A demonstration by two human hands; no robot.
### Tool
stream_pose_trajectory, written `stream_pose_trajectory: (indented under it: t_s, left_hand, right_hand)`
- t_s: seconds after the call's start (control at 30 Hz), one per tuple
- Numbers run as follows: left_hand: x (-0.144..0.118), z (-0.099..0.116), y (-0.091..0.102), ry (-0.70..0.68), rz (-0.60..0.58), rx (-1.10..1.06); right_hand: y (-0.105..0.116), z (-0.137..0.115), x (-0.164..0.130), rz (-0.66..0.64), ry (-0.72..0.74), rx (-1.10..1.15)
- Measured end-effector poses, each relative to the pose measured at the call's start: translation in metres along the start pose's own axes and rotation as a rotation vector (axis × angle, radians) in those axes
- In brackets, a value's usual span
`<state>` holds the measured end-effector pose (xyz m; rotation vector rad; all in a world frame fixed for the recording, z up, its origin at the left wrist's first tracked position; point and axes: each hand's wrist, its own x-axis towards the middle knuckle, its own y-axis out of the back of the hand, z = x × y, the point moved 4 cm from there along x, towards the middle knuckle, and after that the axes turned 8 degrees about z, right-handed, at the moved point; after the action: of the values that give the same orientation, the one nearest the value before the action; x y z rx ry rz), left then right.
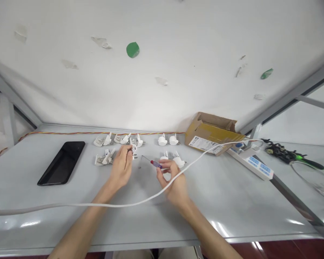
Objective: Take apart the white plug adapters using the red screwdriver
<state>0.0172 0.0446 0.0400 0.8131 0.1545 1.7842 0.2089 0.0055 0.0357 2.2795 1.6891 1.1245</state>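
Observation:
My left hand has its fingers closed around a white plug, which they partly hide. A small screwdriver with a red and purple handle is pinched in my right hand; its thin shaft points left towards that plug, apart from it. Beyond the left hand lie several opened white plugs, among them a near one and a back-row one. Rounded white plugs stand beyond the right hand, such as a back one and a near one. A tiny dark piece lies between the hands.
A black phone lies left. An open cardboard box, a white power strip and a tangle of black cables are right. A white cord crosses above both forearms. Twisted coloured wire runs along the back edge.

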Motion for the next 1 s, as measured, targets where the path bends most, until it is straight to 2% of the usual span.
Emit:
stream_pose_trajectory:
  t_s: [0.13, 0.3, 0.5, 0.67, 1.0]
  left_hand:
    - [0.001, -0.001, 0.002, 0.012, 0.016, 0.001]
    - [0.001, -0.001, 0.003, 0.023, 0.001, -0.012]
    - [0.002, -0.004, 0.003, 0.011, -0.016, 0.031]
    - [0.004, -0.005, 0.001, 0.016, -0.024, 0.044]
    - [0.001, -0.009, 0.003, 0.138, -0.034, 0.040]
  right_hand:
    - [-0.006, -0.007, 0.022, 0.087, -0.083, 0.313]
    - [-0.017, -0.005, 0.046, 0.200, -0.082, 0.424]
    - [-0.022, 0.009, 0.039, 0.176, -0.083, 0.331]
    - [-0.018, 0.004, 0.033, 0.148, -0.048, 0.283]
    - [-0.020, 0.000, 0.029, 0.084, -0.018, 0.253]
